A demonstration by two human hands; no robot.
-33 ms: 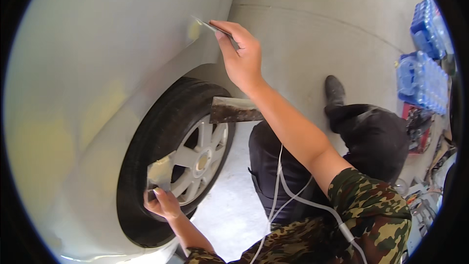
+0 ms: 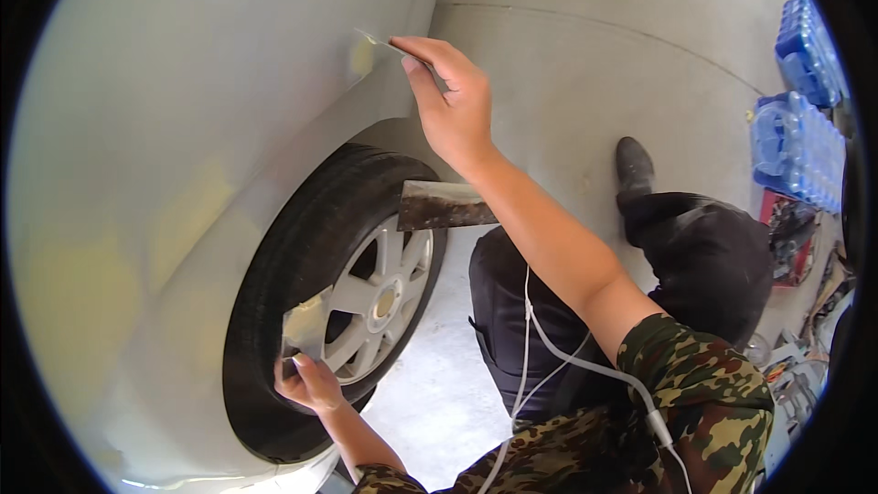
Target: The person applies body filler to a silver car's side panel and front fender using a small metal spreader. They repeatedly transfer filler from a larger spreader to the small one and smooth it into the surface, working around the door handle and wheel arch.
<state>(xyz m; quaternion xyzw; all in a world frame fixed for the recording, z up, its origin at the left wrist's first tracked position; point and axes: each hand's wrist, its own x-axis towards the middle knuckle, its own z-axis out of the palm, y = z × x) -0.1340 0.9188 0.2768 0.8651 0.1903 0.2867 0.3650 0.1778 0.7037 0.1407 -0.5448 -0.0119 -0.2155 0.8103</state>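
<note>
My right hand [image 2: 450, 96] pinches a thin putty spreader [image 2: 395, 48] between thumb and fingers. The spreader's tip reaches the silver-grey car body panel [image 2: 229, 46], right beside a small patch of yellow filler [image 2: 362, 57]; firm contact is hard to make out. Lower down, my left hand [image 2: 309, 384] grips a flat, pale plate [image 2: 304, 322] with yellowish putty on its upper part. That plate is in front of the black tyre [image 2: 274, 311] and partly covers the wheel rim [image 2: 384, 300]. Larger yellowish filler areas [image 2: 87, 288] cover the panel farther left.
A mud flap-like dark strip [image 2: 444, 206] juts out beside the tyre, behind my right forearm. White cables [image 2: 585, 366] hang over my lap. Blue plastic crates [image 2: 796, 151] and a red box [image 2: 786, 233] of odds and ends stand on the concrete floor [image 2: 567, 55] at right.
The whole view has shifted very slightly, with the wheel and crates a little farther right. Both hands keep the same grips.
</note>
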